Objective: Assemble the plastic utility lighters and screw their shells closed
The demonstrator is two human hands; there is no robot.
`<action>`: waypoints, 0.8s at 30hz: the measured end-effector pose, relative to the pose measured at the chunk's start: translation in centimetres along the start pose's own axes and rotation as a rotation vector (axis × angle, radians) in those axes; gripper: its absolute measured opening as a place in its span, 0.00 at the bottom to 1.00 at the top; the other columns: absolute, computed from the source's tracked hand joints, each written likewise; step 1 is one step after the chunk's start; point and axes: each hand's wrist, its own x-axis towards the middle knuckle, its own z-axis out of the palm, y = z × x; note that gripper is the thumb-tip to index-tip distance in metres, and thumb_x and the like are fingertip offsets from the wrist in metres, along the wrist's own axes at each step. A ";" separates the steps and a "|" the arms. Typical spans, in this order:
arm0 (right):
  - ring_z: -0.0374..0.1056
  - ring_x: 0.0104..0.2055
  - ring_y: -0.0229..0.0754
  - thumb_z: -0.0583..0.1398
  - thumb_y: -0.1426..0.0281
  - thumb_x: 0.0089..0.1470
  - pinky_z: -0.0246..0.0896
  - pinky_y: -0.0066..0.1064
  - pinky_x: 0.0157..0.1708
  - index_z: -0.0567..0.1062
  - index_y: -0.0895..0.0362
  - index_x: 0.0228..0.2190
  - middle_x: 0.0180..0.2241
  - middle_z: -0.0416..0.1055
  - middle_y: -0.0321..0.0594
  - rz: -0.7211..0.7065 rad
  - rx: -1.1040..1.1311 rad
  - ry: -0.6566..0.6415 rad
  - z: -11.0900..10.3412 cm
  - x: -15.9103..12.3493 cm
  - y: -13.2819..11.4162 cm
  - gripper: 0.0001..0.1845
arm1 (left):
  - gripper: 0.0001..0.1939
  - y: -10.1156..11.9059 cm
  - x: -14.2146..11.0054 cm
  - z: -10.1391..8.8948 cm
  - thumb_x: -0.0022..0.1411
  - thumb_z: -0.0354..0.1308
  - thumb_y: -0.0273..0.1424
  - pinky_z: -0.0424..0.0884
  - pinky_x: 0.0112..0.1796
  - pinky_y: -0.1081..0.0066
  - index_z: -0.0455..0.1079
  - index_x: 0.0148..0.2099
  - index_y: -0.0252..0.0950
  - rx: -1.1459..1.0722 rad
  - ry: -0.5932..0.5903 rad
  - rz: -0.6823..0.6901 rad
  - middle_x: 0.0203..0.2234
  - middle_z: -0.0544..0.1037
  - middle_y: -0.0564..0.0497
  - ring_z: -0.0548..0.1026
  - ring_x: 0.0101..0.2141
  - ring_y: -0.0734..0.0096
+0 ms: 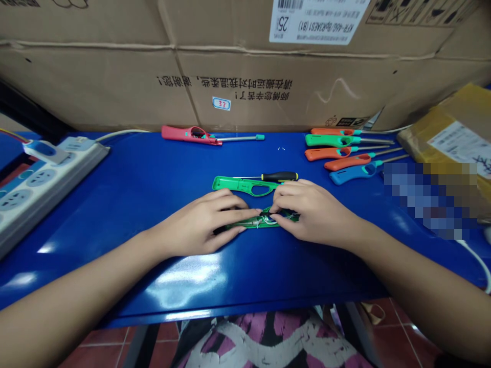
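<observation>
An opened green lighter body (258, 221) lies on the blue table (146, 189), its inner parts showing. My left hand (199, 225) presses down on its left end with fingers curled over it. My right hand (310, 212) pinches the lighter's right part, fingertips meeting the left hand's. Just behind my hands lies the other green shell half (240, 185), and a black-handled screwdriver (278, 177) rests beside it.
A pink long-nosed lighter (192, 134) lies at the back centre. Several lighters, orange, green and blue (345, 153), lie at the back right. A power strip (34, 179) sits at the left, large cardboard boxes (192, 61) stand behind, and a yellow parcel (452, 128) is at the right.
</observation>
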 end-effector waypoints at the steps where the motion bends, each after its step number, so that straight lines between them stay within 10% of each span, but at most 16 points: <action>1: 0.71 0.40 0.45 0.61 0.72 0.60 0.59 0.38 0.43 0.79 0.57 0.31 0.35 0.76 0.41 0.006 0.017 -0.007 0.0 0.0 0.1 0.07 | 0.21 0.1 0.1 0.0 0.71 0.54 0.28 0.73 0.51 0.57 0.68 0.64 0.38 0.016 -0.018 0.004 0.48 0.77 0.42 0.73 0.49 0.59; 24: 0.66 0.33 0.38 0.63 0.73 0.55 0.60 0.30 0.35 0.79 0.57 0.31 0.32 0.76 0.37 0.206 0.414 -0.184 -1.7 0.0 1.3 0.03 | 0.20 1.0 0.3 -0.2 0.72 0.50 0.29 0.73 0.47 0.57 0.70 0.62 0.38 0.219 -0.077 -0.011 0.50 0.75 0.41 0.73 0.47 0.57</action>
